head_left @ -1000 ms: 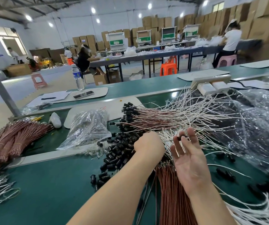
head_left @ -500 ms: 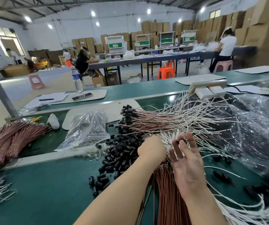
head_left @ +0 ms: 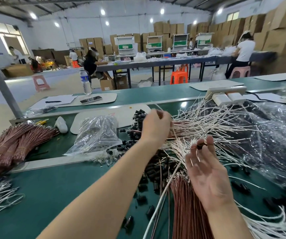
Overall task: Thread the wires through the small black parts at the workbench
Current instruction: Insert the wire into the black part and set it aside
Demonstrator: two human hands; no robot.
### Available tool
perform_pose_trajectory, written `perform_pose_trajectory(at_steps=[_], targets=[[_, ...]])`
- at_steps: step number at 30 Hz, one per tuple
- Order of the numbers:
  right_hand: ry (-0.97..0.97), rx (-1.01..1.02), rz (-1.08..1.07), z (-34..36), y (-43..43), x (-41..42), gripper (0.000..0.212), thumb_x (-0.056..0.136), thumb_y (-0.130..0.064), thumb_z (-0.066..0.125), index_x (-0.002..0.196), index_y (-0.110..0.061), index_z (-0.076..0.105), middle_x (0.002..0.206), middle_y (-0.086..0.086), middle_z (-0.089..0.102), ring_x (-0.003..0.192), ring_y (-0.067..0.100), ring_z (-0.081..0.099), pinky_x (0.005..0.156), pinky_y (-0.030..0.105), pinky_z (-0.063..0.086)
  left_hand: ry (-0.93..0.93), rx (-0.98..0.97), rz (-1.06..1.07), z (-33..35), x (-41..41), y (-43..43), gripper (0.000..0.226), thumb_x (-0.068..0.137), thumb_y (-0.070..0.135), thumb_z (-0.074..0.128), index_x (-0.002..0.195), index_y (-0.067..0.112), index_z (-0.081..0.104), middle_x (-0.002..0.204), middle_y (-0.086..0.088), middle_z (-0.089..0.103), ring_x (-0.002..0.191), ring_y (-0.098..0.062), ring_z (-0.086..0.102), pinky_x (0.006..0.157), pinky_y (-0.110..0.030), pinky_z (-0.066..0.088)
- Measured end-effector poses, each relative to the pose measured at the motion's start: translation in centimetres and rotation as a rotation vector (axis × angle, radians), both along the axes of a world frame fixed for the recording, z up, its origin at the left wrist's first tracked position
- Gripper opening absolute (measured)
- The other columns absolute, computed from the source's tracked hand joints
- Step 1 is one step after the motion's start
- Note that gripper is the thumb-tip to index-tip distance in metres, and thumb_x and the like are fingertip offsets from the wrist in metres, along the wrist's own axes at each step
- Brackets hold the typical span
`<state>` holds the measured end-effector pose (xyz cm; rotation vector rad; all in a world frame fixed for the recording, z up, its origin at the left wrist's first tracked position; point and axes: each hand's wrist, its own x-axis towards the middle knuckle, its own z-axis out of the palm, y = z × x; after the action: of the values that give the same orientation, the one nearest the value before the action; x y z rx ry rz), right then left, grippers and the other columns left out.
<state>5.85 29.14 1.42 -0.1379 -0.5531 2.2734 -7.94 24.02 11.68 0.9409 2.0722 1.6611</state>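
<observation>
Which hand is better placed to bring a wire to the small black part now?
Left. The left hand grips a white wire, raised above the pile; the right hand pinches the small black part at its fingertips and likely only needs to hold steady.

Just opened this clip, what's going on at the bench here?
A person works at a green workbench. The left hand grips one white wire, raised above the fanned heap of wires. The right hand pinches a small black part at its fingertips. Loose black parts and a brown wire bundle lie beneath the hands.
</observation>
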Motion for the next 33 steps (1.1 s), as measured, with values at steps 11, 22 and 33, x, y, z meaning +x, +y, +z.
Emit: perform_pose_trajectory(at_steps=[11,22,33], targets=[[-0.061,0.051,0.168,0.0,-1.0,-0.7,0.034,0.094,-0.004,0.061,0.119,-0.022,0.074,0.111,0.003,0.071,0.092,0.017,0.071,0.080,0.028,0.059,-0.295,0.416,0.456,2.8,-9.6,-13.8,0.016,0.100,0.019,0.048,0.087,0.011,0.054,0.065,0.001,0.064,0.042,-0.006,0.053,0.037,-0.019,0.041],[-0.139,0.031,0.134,-0.4,-1.1,-2.0,0.033,0.094,0.001,0.058,0.112,-0.021,0.075,0.109,0.006,0.070,0.095,0.021,0.070,0.079,0.029,0.060,0.372,-0.584,0.478,-7.6,-7.1,-19.8,0.021,0.100,0.031,0.054,0.098,0.018,0.070,0.083,-0.001,0.074,0.066,-0.019,0.069,0.075,-0.038,0.059],[-0.084,-0.066,0.059,-0.7,-0.8,-1.6,0.026,0.090,0.000,0.061,0.113,-0.010,0.072,0.108,0.016,0.069,0.097,0.024,0.071,0.082,0.027,0.060,1.095,-0.749,0.047,-11.2,-2.9,-5.7,0.033,0.104,0.025,0.051,0.136,0.025,0.051,0.131,-0.004,0.049,0.125,-0.029,0.045,0.102,-0.042,0.038]])
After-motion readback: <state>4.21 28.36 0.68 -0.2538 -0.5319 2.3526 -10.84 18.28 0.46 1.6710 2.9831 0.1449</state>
